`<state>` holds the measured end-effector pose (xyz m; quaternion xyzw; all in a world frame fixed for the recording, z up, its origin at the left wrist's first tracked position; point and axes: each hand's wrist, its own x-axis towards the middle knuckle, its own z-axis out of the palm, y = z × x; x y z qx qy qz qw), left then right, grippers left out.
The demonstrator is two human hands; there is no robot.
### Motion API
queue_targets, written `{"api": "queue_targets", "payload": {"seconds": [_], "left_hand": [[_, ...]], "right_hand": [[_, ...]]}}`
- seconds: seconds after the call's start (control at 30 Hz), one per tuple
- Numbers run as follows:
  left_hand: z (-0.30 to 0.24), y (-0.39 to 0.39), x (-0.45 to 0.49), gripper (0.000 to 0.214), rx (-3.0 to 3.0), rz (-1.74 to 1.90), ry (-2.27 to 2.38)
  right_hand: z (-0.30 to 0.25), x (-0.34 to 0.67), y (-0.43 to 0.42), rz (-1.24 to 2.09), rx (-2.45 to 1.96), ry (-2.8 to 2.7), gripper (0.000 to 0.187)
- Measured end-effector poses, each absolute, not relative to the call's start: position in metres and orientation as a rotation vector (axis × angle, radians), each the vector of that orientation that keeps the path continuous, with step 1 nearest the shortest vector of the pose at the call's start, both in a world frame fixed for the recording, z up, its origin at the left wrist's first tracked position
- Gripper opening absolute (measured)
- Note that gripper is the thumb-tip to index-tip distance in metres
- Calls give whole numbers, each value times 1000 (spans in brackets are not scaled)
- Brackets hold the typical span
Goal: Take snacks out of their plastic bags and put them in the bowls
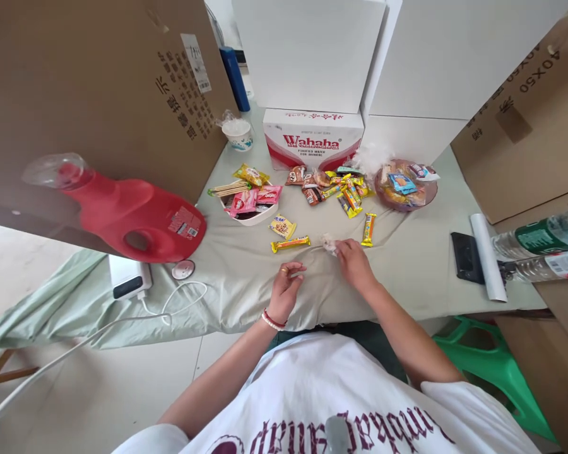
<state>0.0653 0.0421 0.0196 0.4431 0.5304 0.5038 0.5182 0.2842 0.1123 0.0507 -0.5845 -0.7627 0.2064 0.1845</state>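
My right hand (356,263) is closed, its fingers pinching a small crumpled whitish piece (328,243), perhaps a wrapper or tissue, just above the cloth. My left hand (286,290) hovers near the table's front edge with loosely bent fingers and nothing in them. In front of it lie a long yellow snack bar (290,244) and a square yellow cookie packet (283,226). Another yellow bar (368,229) stands on end to the right of my right hand. Behind these sits a loose pile of yellow bars (348,191) and brown snack packets (313,195).
A white bowl (254,219) holds pink packets at left, and a reddish bowl (407,205) holds packets at right. Around them are a Wahaha box (315,140), a paper cup (239,135), a red detergent jug (139,217), a power bank (129,277), a phone (464,257) and plastic bottles (546,234).
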Motion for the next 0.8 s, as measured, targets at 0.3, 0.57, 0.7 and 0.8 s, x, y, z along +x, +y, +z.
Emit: {"api": "queue_targets", "payload": {"seconds": [0.3,0.57,0.7,0.8], "left_hand": [[13,71,129,66,681,1075,1078],[15,70,129,36,1109,892,1078],[26,59,68,22,1442,898,1234],[25,33,17,17,1608,950,1448]], "right_hand": [[36,275,52,1140,-1577,-1542,43],[48,363,95,431,-1912,-1374,52],[109,449,224,-32,-1945,-1346,57],[125,475,316,-114,-2014,-1397,50]]}}
